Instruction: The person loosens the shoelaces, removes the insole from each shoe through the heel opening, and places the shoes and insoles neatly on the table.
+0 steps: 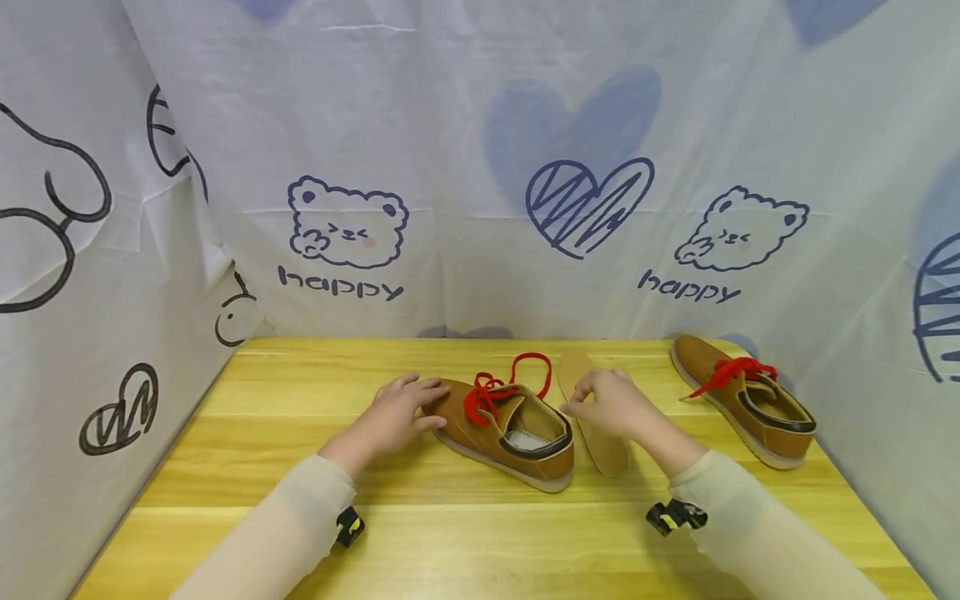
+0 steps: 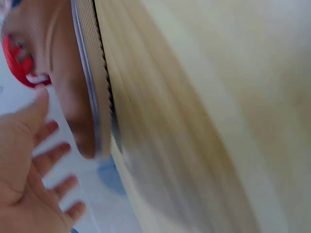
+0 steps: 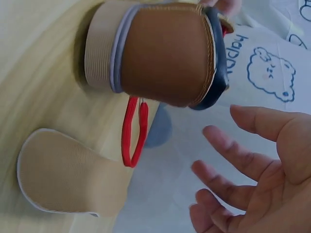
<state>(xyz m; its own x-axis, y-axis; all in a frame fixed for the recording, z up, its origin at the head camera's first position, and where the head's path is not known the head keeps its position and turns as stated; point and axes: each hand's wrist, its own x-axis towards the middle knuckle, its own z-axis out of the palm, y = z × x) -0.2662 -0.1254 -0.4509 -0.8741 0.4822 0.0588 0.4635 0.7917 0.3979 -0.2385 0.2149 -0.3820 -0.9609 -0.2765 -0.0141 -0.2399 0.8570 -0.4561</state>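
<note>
Nearest to us, two cream sleeves (image 1: 270, 517) reached over the yellow wood-grained table (image 1: 450, 546), one on each side of our landmark, the tan-brown leather shoe (image 1: 491, 437) with red laces (image 1: 483, 402). At its toe, the bare left hand (image 1: 390, 417) had a wide, loose grip with nothing in it; whether the fingertips met the leather, we could not tell. Beside its heel, the bare right hand (image 1: 611, 404) hung with a fairly wide grip, the thumb apart from gently bent fingers, also holding nothing. The shoe lay sole down on the table between the hands, and a pale inner base (image 1: 522, 440) showed through its mouth. Just to its right, a flat tan fabric insole (image 1: 609, 450) lay partly hidden beneath the right hand. Farther right of the shoe stood a matching brown shoe (image 1: 735, 406), and behind it all hung a white printed cloth (image 1: 457, 167).

We judged the step in hand to be handling the insole, which lay outside the shoe. The next move, as we read it, called for the left hand to steady the toe and the right to pinch the insole.
</note>
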